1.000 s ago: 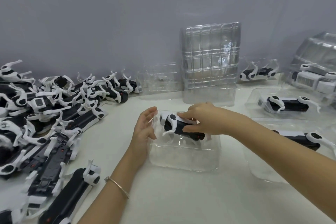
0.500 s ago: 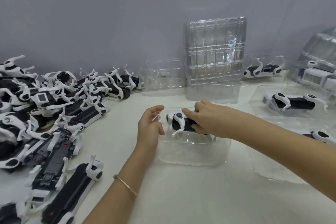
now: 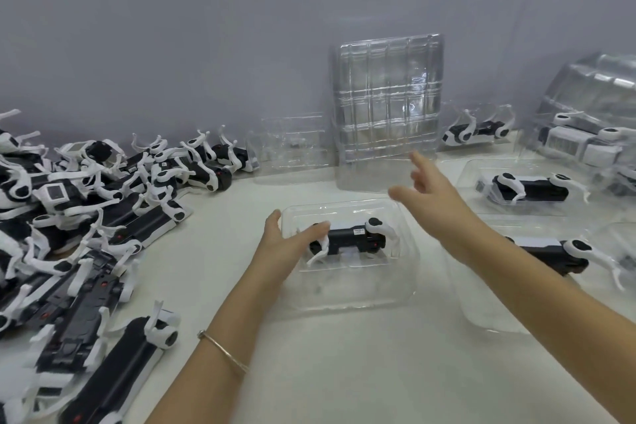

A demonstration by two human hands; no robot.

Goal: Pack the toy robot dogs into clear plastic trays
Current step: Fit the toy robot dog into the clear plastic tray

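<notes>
A black and white toy robot dog point(image 3: 354, 239) lies on its side inside a clear plastic tray point(image 3: 358, 299) in the middle of the white table. My left hand point(image 3: 285, 244) rests against the tray's left edge, fingers straight and touching the dog's front end. My right hand point(image 3: 430, 189) hovers above the tray's far right corner, fingers spread and holding nothing. It points toward an upright stack of clear trays point(image 3: 387, 103) standing by the wall.
A big heap of loose robot dogs point(image 3: 86, 217) covers the left side of the table. Several trays with packed dogs point(image 3: 526, 188) sit at the right, and another clear tray point(image 3: 292, 148) stands at the back. A grey wall closes the far side.
My right hand has let go of the dog, which now lies in the tray, and has risen toward the tray stack. My left hand slid onto the dog's front end.
</notes>
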